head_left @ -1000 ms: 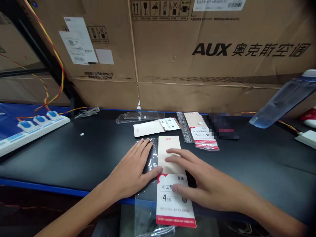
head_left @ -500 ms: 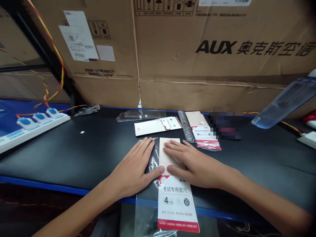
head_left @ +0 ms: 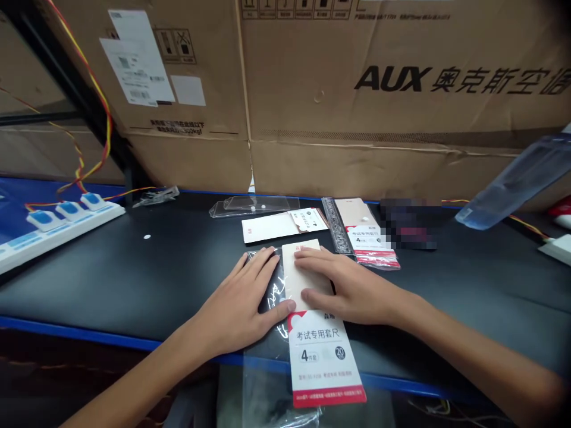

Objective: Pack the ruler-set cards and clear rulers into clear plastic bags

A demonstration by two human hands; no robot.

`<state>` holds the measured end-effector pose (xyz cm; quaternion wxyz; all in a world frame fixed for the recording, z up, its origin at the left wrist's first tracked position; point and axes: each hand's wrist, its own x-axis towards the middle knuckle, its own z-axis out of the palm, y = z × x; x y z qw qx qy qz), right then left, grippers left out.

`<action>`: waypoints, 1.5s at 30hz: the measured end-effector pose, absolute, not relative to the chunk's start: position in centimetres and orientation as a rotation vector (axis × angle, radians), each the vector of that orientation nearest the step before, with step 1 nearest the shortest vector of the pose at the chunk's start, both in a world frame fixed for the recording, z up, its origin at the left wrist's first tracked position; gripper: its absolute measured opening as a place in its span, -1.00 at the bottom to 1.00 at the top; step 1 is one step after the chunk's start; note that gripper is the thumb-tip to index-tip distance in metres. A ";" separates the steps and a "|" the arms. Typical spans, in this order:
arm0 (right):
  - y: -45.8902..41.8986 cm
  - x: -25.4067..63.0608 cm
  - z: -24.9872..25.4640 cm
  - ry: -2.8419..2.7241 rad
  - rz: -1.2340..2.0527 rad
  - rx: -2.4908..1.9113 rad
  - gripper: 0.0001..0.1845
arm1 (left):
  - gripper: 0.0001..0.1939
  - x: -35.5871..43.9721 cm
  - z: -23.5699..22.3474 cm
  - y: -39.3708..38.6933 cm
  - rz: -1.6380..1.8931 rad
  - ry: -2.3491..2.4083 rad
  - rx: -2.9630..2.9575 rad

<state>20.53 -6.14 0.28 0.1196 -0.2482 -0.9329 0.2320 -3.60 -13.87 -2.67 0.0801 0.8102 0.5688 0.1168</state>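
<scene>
My left hand [head_left: 236,303] lies flat on a clear plastic bag [head_left: 270,297], its thumb against the left edge of a beige card [head_left: 303,276]. My right hand [head_left: 345,286] rests across that card from the right, with fingers spread on its upper part. Below the hands, a white and red printed card [head_left: 325,356] labelled as a 4-piece exam ruler set continues from the beige card. Both cards look to lie inside the bag. The bag's lower end hangs past the table's front edge.
Behind the hands on the black table lie a white card [head_left: 285,226], an empty clear bag [head_left: 254,205], a patterned ruler [head_left: 336,226] and another packaged set [head_left: 368,232]. A power strip [head_left: 66,214] sits left, cardboard boxes [head_left: 357,77] stand behind, and a blue translucent object [head_left: 517,184] is right.
My right hand has slid up off the printed card onto the beige card's upper part. The view has shifted slightly, and my left hand stays flat on the bag.
</scene>
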 end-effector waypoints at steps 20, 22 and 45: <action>-6.7 20.9 0.4 -2.738 0.767 -0.702 -0.54 | -0.09 -3.7 -2.9 -13.8 0.258 1.723 2.418; -6.5 21.5 0.4 -2.758 0.841 -0.718 -0.42 | -0.10 -3.8 -3.0 -13.8 0.269 1.737 2.417; -6.9 22.5 0.2 -2.810 1.046 -0.799 -0.03 | -0.60 -4.5 -1.2 -14.2 0.448 1.337 2.562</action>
